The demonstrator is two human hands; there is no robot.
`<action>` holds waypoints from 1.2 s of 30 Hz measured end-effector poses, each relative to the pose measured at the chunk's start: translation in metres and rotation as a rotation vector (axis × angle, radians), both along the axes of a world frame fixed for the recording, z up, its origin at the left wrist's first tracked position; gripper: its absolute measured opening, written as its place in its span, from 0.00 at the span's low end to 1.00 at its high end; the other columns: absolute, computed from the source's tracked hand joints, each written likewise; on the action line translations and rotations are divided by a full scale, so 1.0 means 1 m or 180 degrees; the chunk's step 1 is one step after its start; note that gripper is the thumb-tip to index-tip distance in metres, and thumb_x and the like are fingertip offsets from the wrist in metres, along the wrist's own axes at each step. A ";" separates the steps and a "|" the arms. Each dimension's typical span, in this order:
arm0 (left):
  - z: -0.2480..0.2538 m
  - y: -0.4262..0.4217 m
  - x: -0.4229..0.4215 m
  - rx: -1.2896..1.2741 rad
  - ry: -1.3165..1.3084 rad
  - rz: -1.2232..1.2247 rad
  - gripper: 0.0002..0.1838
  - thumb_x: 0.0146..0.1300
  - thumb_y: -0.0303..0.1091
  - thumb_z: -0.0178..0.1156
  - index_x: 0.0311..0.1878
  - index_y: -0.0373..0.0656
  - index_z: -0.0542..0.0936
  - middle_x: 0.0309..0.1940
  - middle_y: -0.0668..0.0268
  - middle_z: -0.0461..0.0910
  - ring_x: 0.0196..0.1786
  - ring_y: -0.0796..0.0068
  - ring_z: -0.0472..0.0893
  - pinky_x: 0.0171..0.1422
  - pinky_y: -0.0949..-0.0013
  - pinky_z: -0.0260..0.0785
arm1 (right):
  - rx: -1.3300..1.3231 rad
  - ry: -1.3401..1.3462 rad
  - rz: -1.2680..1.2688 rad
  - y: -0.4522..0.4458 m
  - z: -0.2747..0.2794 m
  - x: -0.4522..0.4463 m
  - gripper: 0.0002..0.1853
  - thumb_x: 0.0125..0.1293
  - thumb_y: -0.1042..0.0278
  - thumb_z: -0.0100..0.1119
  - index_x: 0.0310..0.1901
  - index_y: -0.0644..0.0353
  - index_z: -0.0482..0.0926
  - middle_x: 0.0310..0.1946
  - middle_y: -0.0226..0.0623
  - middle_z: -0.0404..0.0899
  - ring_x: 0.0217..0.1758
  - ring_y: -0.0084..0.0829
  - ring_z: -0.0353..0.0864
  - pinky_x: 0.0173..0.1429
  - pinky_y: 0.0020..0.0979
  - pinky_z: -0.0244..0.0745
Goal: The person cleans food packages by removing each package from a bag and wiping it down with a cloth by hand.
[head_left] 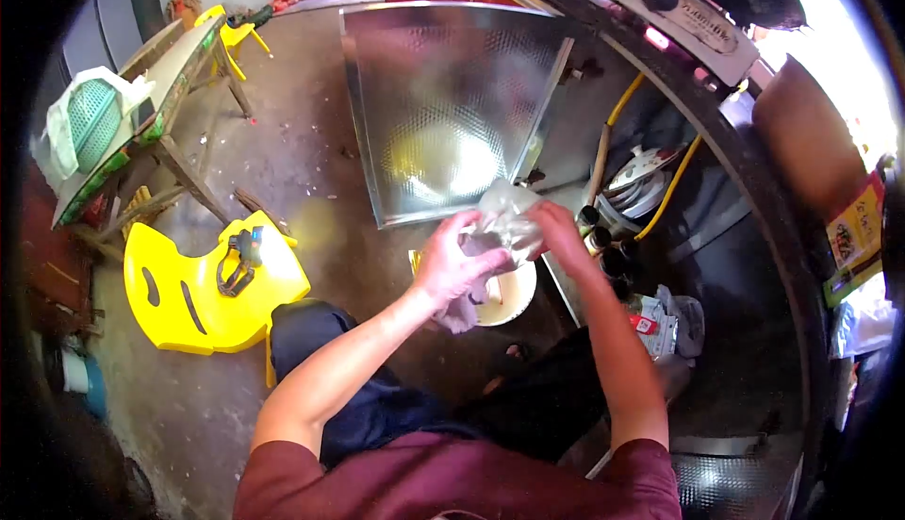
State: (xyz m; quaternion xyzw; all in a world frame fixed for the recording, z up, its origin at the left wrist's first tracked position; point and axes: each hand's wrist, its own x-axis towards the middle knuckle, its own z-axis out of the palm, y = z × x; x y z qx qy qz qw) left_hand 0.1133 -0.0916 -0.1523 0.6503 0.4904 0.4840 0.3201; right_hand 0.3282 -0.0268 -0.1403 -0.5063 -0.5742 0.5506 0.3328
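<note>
In the middle of the head view, my left hand (454, 264) is closed around a greyish cloth (460, 313) that hangs below it. A crumpled, see-through plastic piece (509, 218) sits between my two hands. My right hand (558, 234) grips its right side with bent fingers. Below both hands, a pale round basin (514, 296) is partly hidden by my left hand and the cloth. Behind them leans a shiny textured metal panel (452, 105).
A yellow chair (217, 284) with a strapped device (242, 258) stands at the left. Further back are a wooden table (179, 77) and a teal basket (94, 124). Bottles (596, 237), stacked lids (641, 181) and a plastic bag (683, 322) lie right, under a counter with a stove (679, 11).
</note>
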 end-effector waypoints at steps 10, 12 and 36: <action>0.011 0.051 -0.038 -0.0453 -0.1309 -0.0645 0.06 0.68 0.30 0.55 0.38 0.38 0.78 0.32 0.73 0.79 0.36 0.86 0.74 0.43 0.80 0.67 | 0.1306 -0.0328 0.0558 -0.016 0.005 -0.026 0.44 0.55 0.50 0.68 0.68 0.61 0.58 0.63 0.38 0.66 0.62 0.32 0.66 0.62 0.34 0.64; 0.007 0.065 -0.044 -0.0563 -0.1198 -0.0867 0.06 0.68 0.30 0.55 0.38 0.38 0.78 0.32 0.74 0.78 0.36 0.86 0.73 0.43 0.80 0.66 | 0.0970 -0.0416 0.0567 -0.004 0.002 -0.031 0.53 0.48 0.58 0.75 0.72 0.56 0.52 0.66 0.39 0.62 0.69 0.35 0.61 0.66 0.38 0.60; -0.001 0.080 -0.078 -0.1732 -0.1258 -0.1141 0.25 0.58 0.35 0.67 0.56 0.32 0.74 0.47 0.65 0.80 0.48 0.79 0.77 0.56 0.73 0.68 | 0.0432 0.1599 -0.0381 0.045 -0.031 -0.056 0.10 0.58 0.72 0.64 0.42 0.60 0.80 0.36 0.28 0.80 0.37 0.20 0.78 0.45 0.24 0.73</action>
